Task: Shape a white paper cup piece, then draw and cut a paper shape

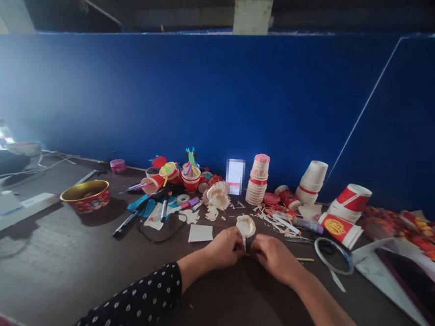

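Left hand (224, 248) and right hand (276, 259) pinch the base of the cut paper cup (245, 225): light, fragile stock, grip gently there.

The cut paper cup (245, 225) is showing thin, matt paper with rough snipped edges. Along the worktop's (49, 256) far edge, the stacked paper cups (257, 180) are showing smooth printed paper, and the bowl (85, 195) towards the left is gleaming with a glossy gold lining. The marker pen (125, 224) is showing smooth plastic, while the scissors (301, 240) nearer the right edge are catching the light on metal blades. The printed wrapper (415, 231) at the right corner is shining with a glossy finish, the worktop is looking dark, matt and slightly rough, and the dotted sleeve (132, 295) is showing soft black cloth.
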Action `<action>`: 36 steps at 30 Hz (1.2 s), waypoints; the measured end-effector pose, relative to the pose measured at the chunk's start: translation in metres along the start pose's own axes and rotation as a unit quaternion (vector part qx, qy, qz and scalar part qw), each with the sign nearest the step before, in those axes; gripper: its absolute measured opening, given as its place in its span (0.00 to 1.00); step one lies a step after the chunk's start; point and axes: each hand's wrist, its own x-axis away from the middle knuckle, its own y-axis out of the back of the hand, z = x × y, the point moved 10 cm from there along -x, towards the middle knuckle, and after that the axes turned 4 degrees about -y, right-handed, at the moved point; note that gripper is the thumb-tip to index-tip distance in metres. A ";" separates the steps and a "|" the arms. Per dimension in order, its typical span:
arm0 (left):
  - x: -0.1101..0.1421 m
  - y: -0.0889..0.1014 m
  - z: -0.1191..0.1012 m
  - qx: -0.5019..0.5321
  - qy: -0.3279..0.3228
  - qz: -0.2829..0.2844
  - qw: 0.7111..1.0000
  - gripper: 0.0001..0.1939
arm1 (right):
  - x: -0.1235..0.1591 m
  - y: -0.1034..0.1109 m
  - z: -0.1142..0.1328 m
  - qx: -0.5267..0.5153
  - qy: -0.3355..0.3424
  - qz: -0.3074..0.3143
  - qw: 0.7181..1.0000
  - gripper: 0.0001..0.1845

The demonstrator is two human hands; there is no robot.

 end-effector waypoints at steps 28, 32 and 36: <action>-0.003 -0.005 0.006 -0.026 0.045 0.004 0.999 0.07 | 0.001 0.003 0.010 -0.020 -0.004 0.020 1.000 0.11; -0.005 -0.005 0.006 -0.043 0.050 0.006 0.998 0.07 | 0.003 0.000 0.012 0.051 -0.007 0.022 0.998 0.10; -0.006 -0.004 0.008 -0.035 0.060 0.007 0.998 0.05 | 0.002 -0.006 0.016 0.125 -0.001 0.036 0.991 0.11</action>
